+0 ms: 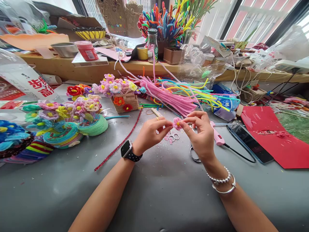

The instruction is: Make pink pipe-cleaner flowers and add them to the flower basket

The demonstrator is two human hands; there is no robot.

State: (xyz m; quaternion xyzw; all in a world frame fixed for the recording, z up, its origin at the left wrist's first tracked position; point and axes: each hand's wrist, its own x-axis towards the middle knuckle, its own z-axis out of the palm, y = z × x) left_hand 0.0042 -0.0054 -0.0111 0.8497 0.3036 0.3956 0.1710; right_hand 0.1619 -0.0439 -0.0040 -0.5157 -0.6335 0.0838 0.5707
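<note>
Both forearms are cut off by the lower edge, above the bare grey bench (154,196). A black smartwatch (126,150) sits on the left wrist and silver bracelets (222,182) on the right.

The left hand (149,132) and right hand (201,137) meet over the middle of the bench, raised a little above it. Each is narrowed to a pinch of thumb and forefinger on the small pink flower (177,123) between them. The fingertips cover much of the flower, and whether it has a stem cannot be made out. What shows is a fuzzy pink ruffle around a yellow centre, much smaller than either hand.

A pair of scissors (193,155) is mostly hidden behind the right hand, with only a handle loop showing. Smaller scissors (173,137) lie below the flower among pink scraps. A red glittery pipe cleaner (118,146) runs across the bench at a slant to the left.

To the right lie a pink corded tool (217,136), a dark phone (251,143) and a red sheet (272,138) that runs out of frame.

Beyond the hands spreads a pile of pink pipe cleaners (169,96) mixed with yellow, green and blue ones. At the left stand finished flower baskets (65,125), the nearest cut off by the edge.

On the back shelf (72,66) the clutter is hard to sort. A glass bottle (152,43) and a red jar (86,50) stand out.
</note>
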